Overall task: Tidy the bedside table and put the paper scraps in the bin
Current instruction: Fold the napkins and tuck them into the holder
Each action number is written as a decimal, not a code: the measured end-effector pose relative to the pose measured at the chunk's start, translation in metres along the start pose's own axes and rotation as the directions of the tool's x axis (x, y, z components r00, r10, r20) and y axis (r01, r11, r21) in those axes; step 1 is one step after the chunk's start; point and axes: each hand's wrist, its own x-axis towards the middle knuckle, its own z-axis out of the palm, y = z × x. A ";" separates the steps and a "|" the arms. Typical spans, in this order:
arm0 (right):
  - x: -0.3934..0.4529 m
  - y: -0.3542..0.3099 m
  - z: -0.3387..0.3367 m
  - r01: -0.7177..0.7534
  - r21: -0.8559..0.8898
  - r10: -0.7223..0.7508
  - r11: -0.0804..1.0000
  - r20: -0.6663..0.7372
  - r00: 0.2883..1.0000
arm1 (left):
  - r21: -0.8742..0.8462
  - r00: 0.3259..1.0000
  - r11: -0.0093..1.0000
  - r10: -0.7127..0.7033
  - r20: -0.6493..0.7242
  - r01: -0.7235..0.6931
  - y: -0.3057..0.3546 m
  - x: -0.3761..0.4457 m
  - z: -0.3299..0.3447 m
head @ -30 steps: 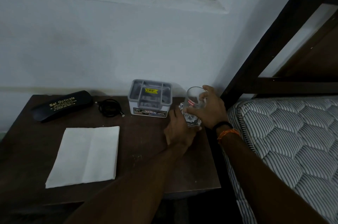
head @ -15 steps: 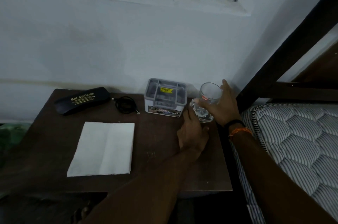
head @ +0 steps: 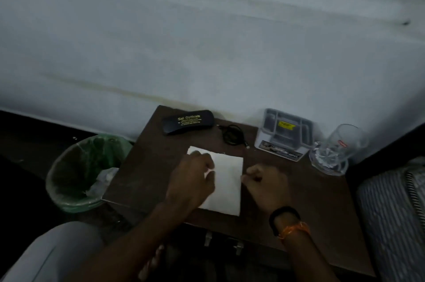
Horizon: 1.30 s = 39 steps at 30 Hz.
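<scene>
A white folded paper sheet [head: 227, 185] lies in the middle of the dark brown bedside table [head: 317, 192]. My left hand [head: 193, 178] rests on the sheet's left half with curled fingers that seem to pinch it. My right hand [head: 264, 182] is at the sheet's right edge, fingertips closed on that edge. A bin [head: 76, 176] with a green liner stands on the floor left of the table, with pale paper scraps [head: 101, 180] inside. An empty drinking glass [head: 335, 150] stands at the table's back right corner, apart from both hands.
Along the back of the table are a black glasses case [head: 187, 120], a coiled black cable [head: 232, 135] and a grey compartment box [head: 284, 134]. A striped mattress [head: 391, 212] borders the table's right side. A white wall rises behind.
Both hands let go of the glass, which now stands at the back right, and moved left onto the paper sheet. The view swung left, bringing the bin into sight.
</scene>
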 end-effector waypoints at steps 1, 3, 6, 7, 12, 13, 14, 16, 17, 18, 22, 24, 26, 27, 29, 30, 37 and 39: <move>0.001 -0.006 0.010 -0.026 -0.016 0.027 1.000 0.023 0.999 | 0.042 0.999 0.998 -0.046 0.014 0.046 -0.015 0.002 -0.011; 0.005 -0.015 0.024 -0.059 -0.077 0.061 0.995 0.031 0.998 | 0.162 0.989 0.982 -0.112 0.094 0.096 -0.039 0.012 -0.025; 0.007 -0.021 0.035 -0.114 -0.124 0.112 0.986 -0.021 0.993 | 0.139 0.978 0.981 -0.152 0.143 0.133 -0.057 0.025 -0.033; 0.006 -0.022 0.037 -0.129 -0.135 0.124 0.982 -0.041 0.991 | 0.114 0.975 0.982 -0.166 0.146 0.150 -0.059 0.028 -0.033; 0.008 -0.025 0.039 -0.157 -0.168 0.144 0.973 -0.087 0.986 | 0.055 0.952 0.982 -0.190 0.242 0.182 -0.058 0.041 -0.024; 0.009 -0.027 0.039 -0.166 -0.175 0.153 0.971 -0.083 0.985 | 0.061 0.947 0.980 -0.197 0.253 0.187 -0.058 0.043 -0.023; 0.010 -0.028 0.038 -0.170 -0.175 0.157 0.970 -0.084 0.984 | 0.073 0.943 0.978 -0.207 0.263 0.194 -0.057 0.045 -0.022; 0.011 -0.028 0.036 -0.167 -0.155 0.154 0.974 -0.094 0.984 | 0.112 0.933 0.973 -0.226 0.281 0.202 -0.059 0.048 -0.021; 0.011 -0.028 0.036 -0.163 -0.144 0.150 0.976 -0.098 0.984 | 0.128 0.928 0.971 -0.232 0.291 0.203 -0.060 0.049 -0.020; 0.010 -0.028 0.037 -0.155 -0.134 0.141 0.979 -0.104 0.985 | 0.137 0.925 0.970 -0.234 0.298 0.201 -0.061 0.050 -0.021; 0.002 -0.027 0.040 -0.087 -0.109 0.074 0.990 -0.112 0.991 | 0.170 0.920 0.966 -0.240 0.310 0.194 -0.063 0.053 -0.021; 0.000 -0.029 0.041 -0.029 -0.120 0.015 0.992 -0.117 0.993 | 0.192 0.918 0.962 -0.247 0.309 0.194 -0.061 0.054 -0.020; -0.001 -0.030 0.043 0.024 -0.107 -0.038 0.994 -0.137 0.990 | 0.221 0.916 0.956 -0.256 0.309 0.193 -0.058 0.055 -0.019; -0.001 -0.031 0.044 0.034 -0.078 -0.045 0.996 -0.145 0.988 | 0.237 0.914 0.953 -0.259 0.311 0.189 -0.057 0.055 -0.018; 0.000 -0.032 0.044 0.007 -0.003 -0.007 1.000 -0.126 0.992 | 0.275 0.911 0.945 -0.265 0.315 0.180 -0.054 0.056 -0.016; 0.001 -0.033 0.044 -0.021 0.030 0.024 0.999 -0.092 0.995 | 0.286 0.911 0.942 -0.267 0.314 0.177 -0.053 0.056 -0.016; 0.008 -0.029 0.043 -0.053 0.108 0.042 0.993 0.101 0.994 | 0.273 0.908 0.947 -0.259 0.329 0.171 -0.052 0.056 -0.020; 0.009 -0.030 0.043 -0.059 0.142 0.048 0.988 0.080 0.996 | 0.249 0.913 0.954 -0.244 0.327 0.166 -0.053 0.056 -0.022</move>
